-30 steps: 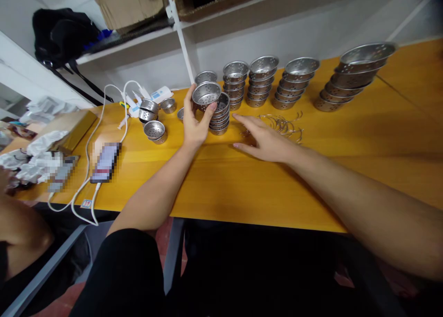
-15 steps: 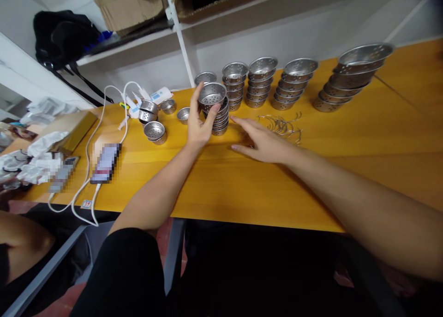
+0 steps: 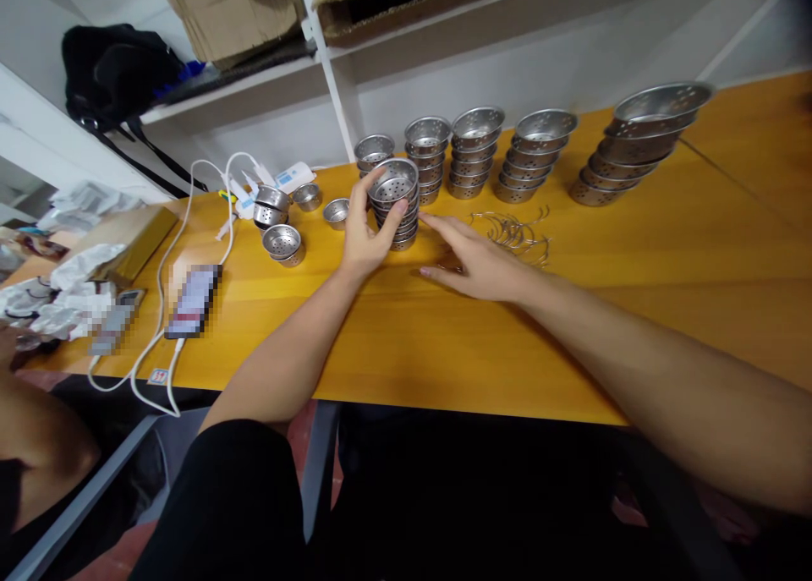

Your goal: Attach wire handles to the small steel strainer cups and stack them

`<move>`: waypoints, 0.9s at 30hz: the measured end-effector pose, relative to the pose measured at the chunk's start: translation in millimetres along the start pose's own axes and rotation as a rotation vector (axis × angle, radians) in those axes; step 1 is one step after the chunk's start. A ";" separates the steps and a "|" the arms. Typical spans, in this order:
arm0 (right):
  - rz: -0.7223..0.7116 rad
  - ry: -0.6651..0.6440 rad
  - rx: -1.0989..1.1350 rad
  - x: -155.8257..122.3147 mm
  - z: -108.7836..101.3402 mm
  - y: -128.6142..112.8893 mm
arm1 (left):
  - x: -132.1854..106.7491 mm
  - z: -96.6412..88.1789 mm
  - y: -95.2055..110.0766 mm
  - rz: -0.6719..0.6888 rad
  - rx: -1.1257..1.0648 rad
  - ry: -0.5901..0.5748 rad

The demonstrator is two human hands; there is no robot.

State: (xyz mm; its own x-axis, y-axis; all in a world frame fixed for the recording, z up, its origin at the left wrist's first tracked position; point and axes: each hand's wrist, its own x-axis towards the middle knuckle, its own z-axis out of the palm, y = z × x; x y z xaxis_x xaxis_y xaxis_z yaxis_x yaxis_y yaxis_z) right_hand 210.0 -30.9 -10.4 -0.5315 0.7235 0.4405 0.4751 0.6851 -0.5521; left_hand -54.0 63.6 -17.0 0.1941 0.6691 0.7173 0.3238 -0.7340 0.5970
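Note:
My left hand (image 3: 368, 234) is closed on a perforated metal cup (image 3: 394, 180), thumb on the near side and fingers round its left. That cup sits at the top of a stack of similar cups (image 3: 406, 232). Just right of the stack, my right hand (image 3: 466, 255) is open, fingers stretched toward it, palm low over the table. Beyond it lies a loose pile of thin curved metal wires (image 3: 513, 232), partly hidden by the hand. A single small cup (image 3: 336, 213) stands to the left of my left hand.
Several cup stacks line the back, from a short one (image 3: 374, 151) to a tall leaning one (image 3: 634, 145). More cups (image 3: 282, 243) stand left, near a power strip (image 3: 292, 177), white cables and a phone (image 3: 194, 300). Another person's arm (image 3: 44, 446) is at far left.
My left hand has lowered the perforated cup onto the stack, moving it slightly right. My right hand stays open in nearly the same place.

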 end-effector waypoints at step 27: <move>-0.022 0.109 -0.066 9.6 -0.9 4.8 | -13.7 14.0 -32.7 -0.154 -0.002 0.037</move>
State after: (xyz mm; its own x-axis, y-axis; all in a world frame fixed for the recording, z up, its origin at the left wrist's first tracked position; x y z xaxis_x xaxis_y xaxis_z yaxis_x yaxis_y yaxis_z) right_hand 207.8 -20.6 -8.2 -0.4647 0.7105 0.5285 0.5108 0.7026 -0.4954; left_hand -54.3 80.1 -51.4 0.1083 0.7694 0.6296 0.3450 -0.6230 0.7020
